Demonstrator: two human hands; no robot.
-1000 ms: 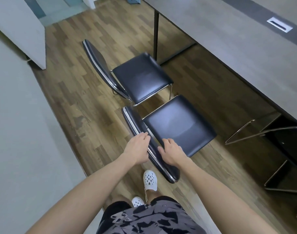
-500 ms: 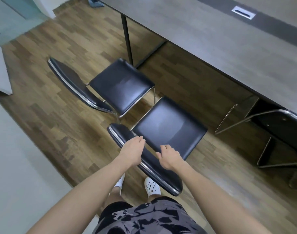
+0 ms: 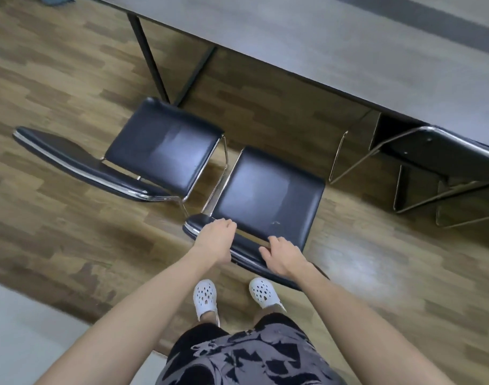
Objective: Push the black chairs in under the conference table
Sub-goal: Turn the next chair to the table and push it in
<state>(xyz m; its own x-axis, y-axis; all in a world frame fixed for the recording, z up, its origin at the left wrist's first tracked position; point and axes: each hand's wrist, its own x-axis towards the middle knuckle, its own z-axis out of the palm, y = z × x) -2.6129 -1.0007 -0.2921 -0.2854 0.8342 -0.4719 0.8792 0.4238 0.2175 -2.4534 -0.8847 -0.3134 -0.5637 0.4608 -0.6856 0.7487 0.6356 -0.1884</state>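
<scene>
An office meeting room, by the look of it: one long grey worktop (image 3: 335, 43) on thin dark legs, matching black chairs (image 3: 165, 151) with chrome sled frames lined along its edge, one tucked under (image 3: 446, 151), and wood-pattern plank floor (image 3: 57, 79) underfoot.

We have one view only: a wide-angle head camera, looking steeply down and forward from standing height over the floor (image 3: 71, 218), the counter's near edge (image 3: 293, 70) crossing the top.

Three black chairs: two (image 3: 165, 151) (image 3: 268, 195) outside conference table (image 3: 335, 48), one (image 3: 443, 151) under it. Two hands (image 3: 217, 240) (image 3: 283, 255). Two white clogs (image 3: 206, 298) (image 3: 264, 291).
</scene>
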